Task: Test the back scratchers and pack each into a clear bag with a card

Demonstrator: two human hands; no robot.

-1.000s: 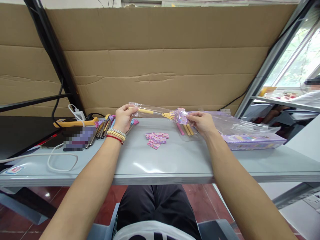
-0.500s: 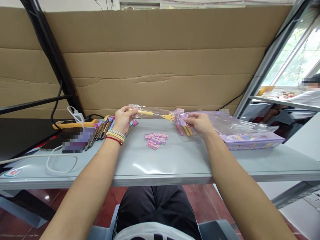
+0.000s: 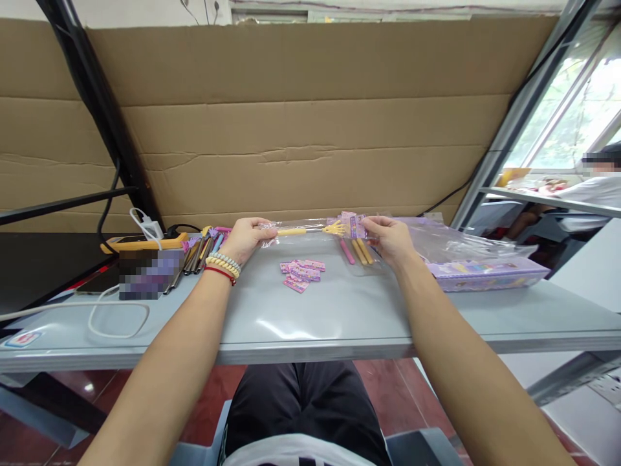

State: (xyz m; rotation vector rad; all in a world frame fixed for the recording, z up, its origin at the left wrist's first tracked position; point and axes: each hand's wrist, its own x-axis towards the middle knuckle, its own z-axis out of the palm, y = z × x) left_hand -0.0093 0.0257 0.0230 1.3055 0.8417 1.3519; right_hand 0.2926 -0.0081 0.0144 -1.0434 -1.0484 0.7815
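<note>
A yellow hand-shaped back scratcher (image 3: 291, 232) with a thin metal shaft lies inside a clear plastic bag (image 3: 313, 239), stretched level just above the table. My left hand (image 3: 246, 238), with bracelets at the wrist, pinches the bag's left end by the handle. At the claw end, my right hand (image 3: 385, 238) grips the bag beside a pink-purple printed card (image 3: 356, 226). Below, a small pile of similar cards (image 3: 301, 273) lies on the table. Under my right hand are packed back scratchers with yellow handles (image 3: 361, 252) and a pink handle (image 3: 347, 252).
Several unpacked back scratchers (image 3: 198, 251) lie left of my left hand, beside a phone (image 3: 150, 275), a yellow device (image 3: 150, 242) and a white cable (image 3: 116, 335). To the right, clear bags (image 3: 460, 241) rest on a purple box (image 3: 490, 275). Another person (image 3: 592, 191) sits beyond the right frame.
The bag with the yellow back scratcher has come down slightly and lies straighter between my hands. My left hand has shifted a little right and lower.
</note>
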